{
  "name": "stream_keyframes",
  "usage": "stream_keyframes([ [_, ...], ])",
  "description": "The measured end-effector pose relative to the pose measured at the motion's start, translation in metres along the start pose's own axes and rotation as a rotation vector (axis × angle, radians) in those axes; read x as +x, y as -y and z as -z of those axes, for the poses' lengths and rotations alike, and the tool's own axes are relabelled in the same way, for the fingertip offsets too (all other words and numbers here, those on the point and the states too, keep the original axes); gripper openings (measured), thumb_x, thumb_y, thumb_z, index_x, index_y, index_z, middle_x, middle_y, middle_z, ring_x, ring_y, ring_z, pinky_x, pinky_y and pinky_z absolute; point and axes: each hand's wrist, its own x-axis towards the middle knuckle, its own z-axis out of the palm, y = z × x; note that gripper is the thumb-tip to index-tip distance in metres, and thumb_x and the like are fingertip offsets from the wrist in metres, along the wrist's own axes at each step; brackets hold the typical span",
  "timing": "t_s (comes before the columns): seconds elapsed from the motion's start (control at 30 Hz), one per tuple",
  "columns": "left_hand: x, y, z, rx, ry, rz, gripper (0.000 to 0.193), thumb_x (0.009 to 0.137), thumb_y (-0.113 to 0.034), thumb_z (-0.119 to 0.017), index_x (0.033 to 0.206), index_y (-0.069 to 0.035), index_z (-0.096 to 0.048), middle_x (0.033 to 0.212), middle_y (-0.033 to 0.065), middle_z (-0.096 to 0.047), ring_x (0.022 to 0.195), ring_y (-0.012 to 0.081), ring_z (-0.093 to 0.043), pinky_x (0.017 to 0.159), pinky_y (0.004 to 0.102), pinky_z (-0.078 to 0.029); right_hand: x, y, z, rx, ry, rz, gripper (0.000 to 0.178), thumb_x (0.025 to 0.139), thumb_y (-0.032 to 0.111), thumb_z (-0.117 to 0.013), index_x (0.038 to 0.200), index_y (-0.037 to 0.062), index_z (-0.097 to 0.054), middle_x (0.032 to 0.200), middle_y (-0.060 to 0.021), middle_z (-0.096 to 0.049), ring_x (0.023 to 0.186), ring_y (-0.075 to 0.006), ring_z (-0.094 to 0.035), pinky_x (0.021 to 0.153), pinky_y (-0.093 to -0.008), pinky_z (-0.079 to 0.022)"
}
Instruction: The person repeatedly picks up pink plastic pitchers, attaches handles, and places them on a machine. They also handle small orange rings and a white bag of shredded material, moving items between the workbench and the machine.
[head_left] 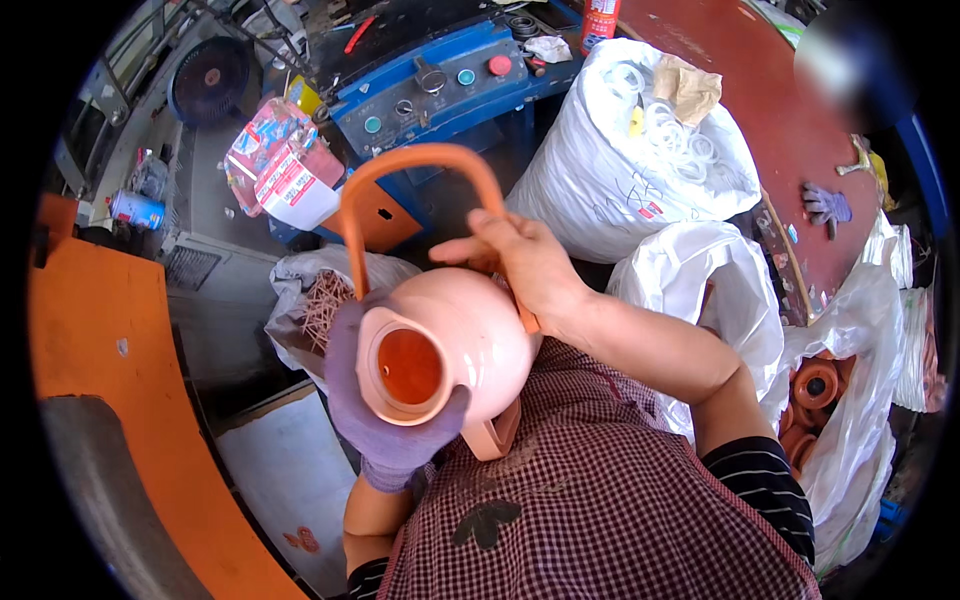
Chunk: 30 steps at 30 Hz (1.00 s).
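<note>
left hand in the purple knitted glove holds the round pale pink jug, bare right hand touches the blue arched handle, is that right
Wrong colour: the head view shows an orange arched handle, not blue. The left hand in the purple knitted glove holds the round pale pink jug; the bare right hand touches the handle.

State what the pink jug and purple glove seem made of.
Pink jug: probably plastic, smooth and glossy, judging by its soft highlights, though coated metal isn't ruled out. Purple glove: likely knitted fabric, matte, fitting snugly without shine.
</note>
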Motion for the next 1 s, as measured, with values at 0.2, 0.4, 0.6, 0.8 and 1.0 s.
stream_keyframes([
  [0.2, 0.020, -0.006, 0.004, 0.056, 0.327, -0.137, 0.084, 0.054, -0.024, -0.090, 0.124, 0.003, -0.050, 0.121, 0.0169, -0.054, 0.106, 0.0292, -0.057, 0.092, 0.0409, -0.045, 0.010, 0.005, 0.027, 0.237, 0.201, -0.333, 0.059, 0.100, 0.039, -0.046, 0.121, -0.0165, -0.048, 0.107, -0.0290, -0.065, 0.090, -0.0281, -0.068, 0.084, -0.0361, -0.056],
  [0.4, 0.045, 0.037, -0.013, -0.525, 0.073, 0.624, 0.042, 0.088, -0.016, -0.062, 0.125, 0.002, -0.054, 0.110, 0.0075, -0.059, 0.098, 0.0132, -0.056, 0.087, 0.0277, -0.046, -0.004, 0.006, 0.079, 0.287, 0.110, -0.250, 0.034, 0.099, 0.039, -0.047, 0.079, 0.0119, -0.051, 0.112, -0.0251, -0.065, 0.103, -0.0345, -0.066, 0.084, -0.0443, -0.057],
  [0.6, 0.014, 0.085, -0.043, -0.966, 0.267, 0.485, 0.042, 0.089, -0.017, -0.054, 0.125, 0.005, -0.054, 0.126, 0.0189, -0.057, 0.121, 0.0233, -0.054, 0.105, 0.0346, -0.041, -0.011, 0.005, 0.093, 0.336, 0.205, -0.212, 0.033, 0.099, 0.038, -0.047, 0.077, 0.0133, -0.050, 0.108, -0.0210, -0.067, 0.099, -0.0301, -0.067, 0.085, -0.0415, -0.056],
  [0.8, 0.004, 0.098, -0.056, -0.388, 0.177, 0.511, 0.033, 0.090, -0.022, -0.062, 0.118, -0.002, -0.061, 0.109, 0.0090, -0.064, 0.098, 0.0162, -0.062, 0.088, 0.0314, -0.050, -0.019, 0.007, 0.082, 0.125, 0.119, -0.245, 0.031, 0.097, 0.037, -0.050, 0.085, 0.0090, -0.054, 0.102, -0.0153, -0.068, 0.090, -0.0245, -0.066, 0.079, -0.0393, -0.055],
  [1.0, 0.021, 0.066, -0.041, -0.620, -0.031, 0.450, 0.034, 0.095, -0.034, -0.058, 0.103, -0.001, -0.065, 0.091, 0.0023, -0.063, 0.087, 0.0093, -0.056, 0.083, 0.0258, -0.046, -0.001, 0.012, 0.094, -0.078, 0.220, -0.171, 0.043, 0.095, 0.042, -0.055, 0.109, 0.0016, -0.050, 0.102, -0.0146, -0.067, 0.086, -0.0216, -0.066, 0.076, -0.0373, -0.055],
])
